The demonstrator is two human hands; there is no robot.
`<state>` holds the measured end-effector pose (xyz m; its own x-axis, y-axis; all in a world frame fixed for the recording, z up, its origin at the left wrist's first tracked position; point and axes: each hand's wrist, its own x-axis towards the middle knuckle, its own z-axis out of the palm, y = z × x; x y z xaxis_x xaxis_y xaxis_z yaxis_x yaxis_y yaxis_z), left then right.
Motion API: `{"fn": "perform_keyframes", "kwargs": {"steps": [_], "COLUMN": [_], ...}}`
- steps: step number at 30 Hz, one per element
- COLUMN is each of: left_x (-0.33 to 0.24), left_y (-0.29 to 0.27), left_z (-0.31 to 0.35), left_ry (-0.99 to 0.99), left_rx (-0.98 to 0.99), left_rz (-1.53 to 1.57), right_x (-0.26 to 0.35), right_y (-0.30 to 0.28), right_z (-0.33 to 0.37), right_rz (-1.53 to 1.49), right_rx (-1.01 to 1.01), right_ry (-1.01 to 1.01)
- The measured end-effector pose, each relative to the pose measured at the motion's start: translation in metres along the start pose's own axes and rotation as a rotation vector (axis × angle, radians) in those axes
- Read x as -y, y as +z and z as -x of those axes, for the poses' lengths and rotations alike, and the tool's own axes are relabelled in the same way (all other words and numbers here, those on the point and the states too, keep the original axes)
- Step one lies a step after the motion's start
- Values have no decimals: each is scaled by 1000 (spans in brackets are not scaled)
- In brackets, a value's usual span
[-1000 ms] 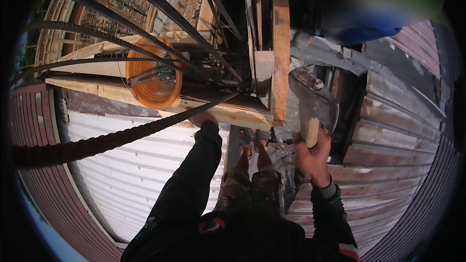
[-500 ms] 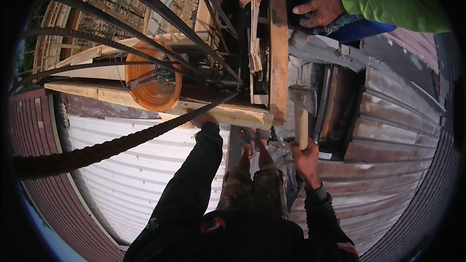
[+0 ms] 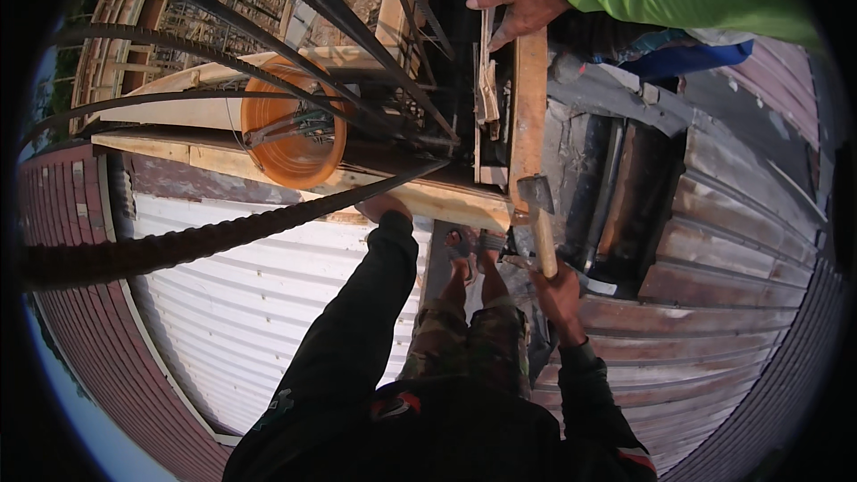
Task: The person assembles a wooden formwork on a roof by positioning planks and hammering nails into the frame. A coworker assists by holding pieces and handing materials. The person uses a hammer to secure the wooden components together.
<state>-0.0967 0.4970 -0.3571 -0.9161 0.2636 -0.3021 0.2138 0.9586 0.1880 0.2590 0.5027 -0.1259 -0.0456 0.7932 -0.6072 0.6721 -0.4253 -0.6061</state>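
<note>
My right hand [image 3: 559,293] is closed around the wooden handle of a hammer [image 3: 542,234]. Its dark metal head is up beside the corner of an upright-running timber [image 3: 528,116]. My left hand [image 3: 386,206] is at the edge of a long wooden beam [image 3: 437,205], just below a thick ribbed steel bar [image 3: 268,236]; its fingers are mostly hidden. Inside the timber frame stands a splintered wood strip [image 3: 487,94]. Over that strip a co-worker's hand [image 3: 527,7] in a bright green sleeve reaches with fingers stretched out.
An orange bucket [image 3: 321,165] with metal bits in it rests on the beam at left. Several steel bars [image 3: 339,13] fan out above it. White corrugated sheet [image 3: 268,303] lies left of my legs, rusty roofing [image 3: 696,330] right. A dark gap [image 3: 638,187] breaks the roofing.
The hammer has swung left and tilted, its head now against the timber corner in view. One co-worker hand has moved left over the wood strip; the other has left that spot. The view has shifted slightly.
</note>
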Motion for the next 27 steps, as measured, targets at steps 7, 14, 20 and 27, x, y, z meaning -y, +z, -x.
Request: {"fn": "perform_keyframes", "kwargs": {"steps": [7, 14, 20, 27], "left_x": [-55, -34, -56, -109], "left_y": [-86, -84, -117, -64], "left_z": [38, 55, 151, 108], "left_ry": [-506, -429, 1195, 1389], "left_rx": [-147, -127, 8, 218], "left_rz": [1337, 788, 398, -94], "right_x": [-10, -86, -95, -108], "right_y": [11, 30, 27, 28], "right_z": [26, 51, 63, 65], "right_rz": [-151, -98, -79, -125], "right_rx": [127, 122, 99, 69], "right_ry": [132, 119, 222, 98]}}
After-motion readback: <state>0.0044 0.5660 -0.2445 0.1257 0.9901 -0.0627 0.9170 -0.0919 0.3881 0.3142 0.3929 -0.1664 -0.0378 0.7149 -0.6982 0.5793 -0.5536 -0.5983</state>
